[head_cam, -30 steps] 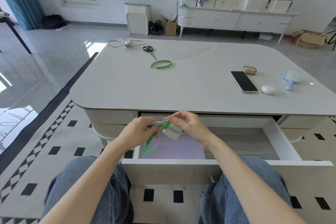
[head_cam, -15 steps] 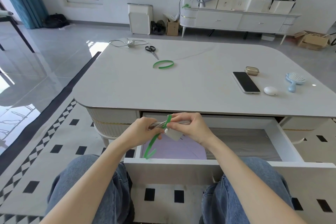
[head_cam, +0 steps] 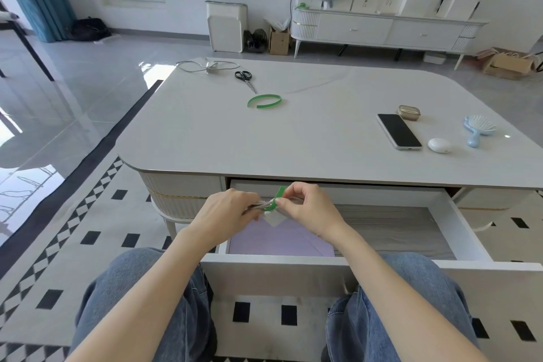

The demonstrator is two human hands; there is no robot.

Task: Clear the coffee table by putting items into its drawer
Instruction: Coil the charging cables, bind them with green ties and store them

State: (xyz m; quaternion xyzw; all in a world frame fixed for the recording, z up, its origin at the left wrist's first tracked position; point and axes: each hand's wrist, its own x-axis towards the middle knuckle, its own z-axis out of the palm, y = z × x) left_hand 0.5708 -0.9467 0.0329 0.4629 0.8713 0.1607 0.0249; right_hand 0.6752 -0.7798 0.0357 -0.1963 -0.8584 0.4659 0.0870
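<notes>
Over the open drawer (head_cam: 467,223) of the white coffee table (head_cam: 308,141), both hands hold a coiled grey charger cable (head_cam: 258,205) with its white plug (head_cam: 274,218) hanging below. My left hand (head_cam: 226,214) grips the coil. My right hand (head_cam: 305,209) pinches a green strap (head_cam: 276,200) wound around the cable. A purple sheet (head_cam: 282,241) lies in the drawer's left part. On the table lie a second green strap (head_cam: 264,101), scissors (head_cam: 245,79), another cable with charger (head_cam: 210,66), a phone (head_cam: 399,131), a small tin (head_cam: 408,112), a white earbud case (head_cam: 439,145) and a blue hairbrush (head_cam: 479,129).
My knees in jeans sit close to the drawer front (head_cam: 279,276). A checkered rug (head_cam: 97,232) covers the floor under the table. A white sideboard (head_cam: 382,29) with bags and boxes stands at the far wall, next to a white appliance (head_cam: 226,26).
The long loose end of the green strap that hung below my left hand is now wound up around the cable, with only a short tip showing at my right fingers.
</notes>
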